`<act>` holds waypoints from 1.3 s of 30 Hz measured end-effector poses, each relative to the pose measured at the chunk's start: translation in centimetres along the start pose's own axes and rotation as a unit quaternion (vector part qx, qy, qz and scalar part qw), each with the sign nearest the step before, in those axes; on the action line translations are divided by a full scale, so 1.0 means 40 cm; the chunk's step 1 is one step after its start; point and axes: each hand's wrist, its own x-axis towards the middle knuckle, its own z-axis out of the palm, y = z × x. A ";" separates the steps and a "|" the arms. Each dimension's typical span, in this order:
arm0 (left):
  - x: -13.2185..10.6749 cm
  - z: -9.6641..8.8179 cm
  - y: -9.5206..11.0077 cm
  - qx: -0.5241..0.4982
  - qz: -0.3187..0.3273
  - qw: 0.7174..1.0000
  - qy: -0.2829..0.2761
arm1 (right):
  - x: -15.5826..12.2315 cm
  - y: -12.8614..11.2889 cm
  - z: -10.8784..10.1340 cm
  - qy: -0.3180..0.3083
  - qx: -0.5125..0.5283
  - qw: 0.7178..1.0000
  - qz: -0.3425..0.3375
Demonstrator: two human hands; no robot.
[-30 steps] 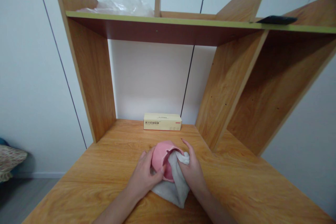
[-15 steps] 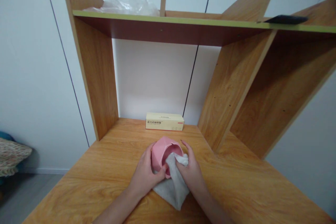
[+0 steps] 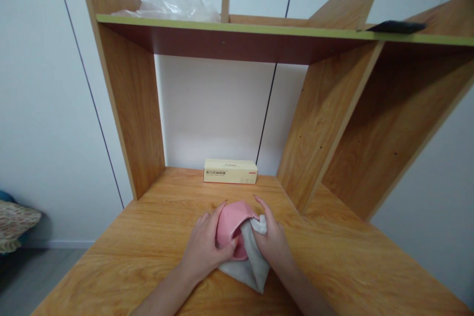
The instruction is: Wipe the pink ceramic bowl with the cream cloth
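Pink bowl (image 3: 232, 217) is tilted over the wooden desk (image 3: 148, 237) in the left hand (image 3: 203, 242), which should grip firmly so the right hand (image 3: 273, 239), holding grey cloth (image 3: 254, 254), can press evenly inside.

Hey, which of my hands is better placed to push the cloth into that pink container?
Probably your right hand: it holds the gray cloth at the opening of the pink container. Your left hand grips the container's side, so it seems better suited to steadying it.

Cloth (image 3: 255, 256) partly hidden by bowl (image 3: 232, 218)
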 end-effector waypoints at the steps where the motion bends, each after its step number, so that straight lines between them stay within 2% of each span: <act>1: 0.001 0.001 -0.001 -0.010 -0.009 1.000 0.003 | 0.000 0.002 0.000 0.012 0.015 1.000 0.008; 4: 0.001 0.003 0.001 -0.048 -0.029 0.998 0.005 | 0.004 0.010 0.001 0.061 0.067 0.995 0.035; 7: -0.001 0.006 0.009 -0.086 -0.035 0.996 -0.019 | 0.008 0.018 0.011 0.087 0.131 0.986 0.052; 12: -0.005 0.015 0.013 -0.117 -0.069 0.990 -0.035 | 0.009 0.020 0.038 0.060 0.181 0.980 0.059; 15: -0.002 0.014 0.002 -0.067 -0.086 0.994 -0.005 | 0.009 0.013 0.036 0.023 0.131 0.989 0.059; 18: 0.000 0.008 -0.009 0.013 -0.045 0.999 0.025 | 0.011 0.001 0.015 -0.005 0.027 0.998 0.053; 21: -0.002 0.004 -0.011 0.048 0.007 0.998 0.027 | 0.012 -0.010 -0.006 0.019 -0.064 0.997 0.032; 24: -0.006 0.003 -0.010 0.053 0.040 0.997 0.030 | 0.008 -0.017 -0.012 0.037 -0.084 0.996 0.013; 27: -0.009 0.002 -0.009 0.046 0.057 0.997 0.027 | 0.003 -0.018 -0.005 0.011 -0.034 0.999 0.006; 30: -0.006 -0.002 -0.007 0.037 0.040 0.998 0.015 | 0.001 -0.013 0.004 -0.004 0.030 0.999 0.022; 35: 0.004 -0.004 0.005 -0.026 -0.039 0.999 0.004 | 0.008 0.016 0.014 0.062 0.112 0.991 0.050; 39: 0.002 0.006 0.017 -0.099 -0.043 0.994 -0.006 | 0.011 0.033 0.031 0.088 0.168 0.980 0.058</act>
